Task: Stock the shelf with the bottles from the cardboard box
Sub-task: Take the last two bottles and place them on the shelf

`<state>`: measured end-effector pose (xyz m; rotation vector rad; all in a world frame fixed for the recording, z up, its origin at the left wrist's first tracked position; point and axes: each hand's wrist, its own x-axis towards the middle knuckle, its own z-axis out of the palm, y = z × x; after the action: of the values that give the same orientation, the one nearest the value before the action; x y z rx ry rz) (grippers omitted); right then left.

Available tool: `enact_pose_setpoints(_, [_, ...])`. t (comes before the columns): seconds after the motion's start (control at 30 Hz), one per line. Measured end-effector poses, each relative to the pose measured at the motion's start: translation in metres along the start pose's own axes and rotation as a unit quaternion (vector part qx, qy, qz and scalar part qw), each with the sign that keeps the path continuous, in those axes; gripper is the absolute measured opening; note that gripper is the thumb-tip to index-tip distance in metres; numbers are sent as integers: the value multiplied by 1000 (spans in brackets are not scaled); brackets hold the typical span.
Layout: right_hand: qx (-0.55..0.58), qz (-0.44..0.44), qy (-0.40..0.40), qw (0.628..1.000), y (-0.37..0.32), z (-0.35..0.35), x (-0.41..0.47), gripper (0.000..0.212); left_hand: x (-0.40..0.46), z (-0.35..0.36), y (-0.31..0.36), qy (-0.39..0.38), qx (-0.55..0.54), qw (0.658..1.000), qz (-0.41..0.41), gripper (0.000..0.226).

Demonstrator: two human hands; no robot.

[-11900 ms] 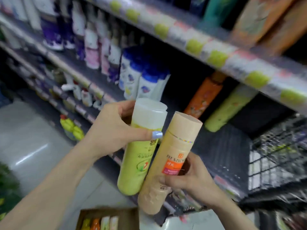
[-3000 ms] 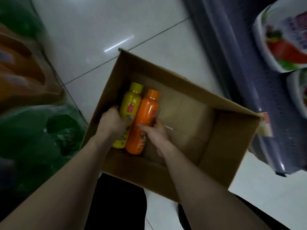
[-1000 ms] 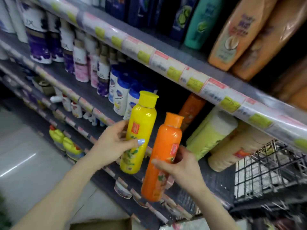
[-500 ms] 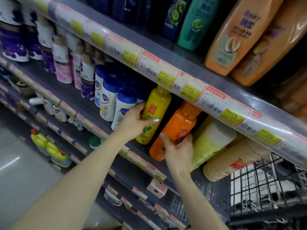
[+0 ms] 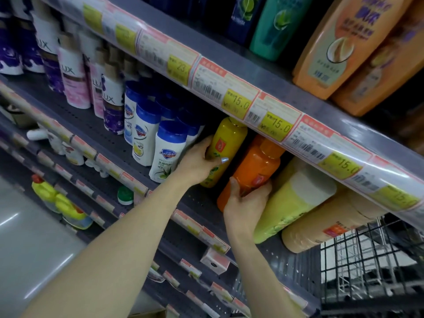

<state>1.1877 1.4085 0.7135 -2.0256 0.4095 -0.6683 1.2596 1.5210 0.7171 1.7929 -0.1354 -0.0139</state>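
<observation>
My left hand (image 5: 198, 162) grips a yellow bottle (image 5: 226, 143) and my right hand (image 5: 245, 203) grips an orange bottle (image 5: 254, 166). Both bottles stand side by side on the grey shelf (image 5: 197, 203), their caps tucked under the price-label strip (image 5: 273, 120) of the shelf above. To their right stand a pale green bottle with a white cap (image 5: 296, 200) and a beige bottle (image 5: 325, 226). A corner of the cardboard box (image 5: 149, 314) shows at the bottom edge.
White bottles with blue caps (image 5: 165, 148) stand just left of my left hand, with purple and pink bottles (image 5: 75, 76) further left. Large orange bottles (image 5: 344, 42) fill the shelf above. A black wire basket (image 5: 371, 260) hangs at lower right. Lower shelves hold small items.
Both hands have pushed the yellow and orange bottles deeper onto the shelf, under the label strip. The view has moved closer to the shelf.
</observation>
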Motion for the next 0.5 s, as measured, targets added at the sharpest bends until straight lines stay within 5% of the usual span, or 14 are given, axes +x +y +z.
enact_pose_setpoints(0.5, [2, 20, -15, 1000, 4, 7, 1, 82, 3, -2, -7, -18, 13, 1000, 13, 69])
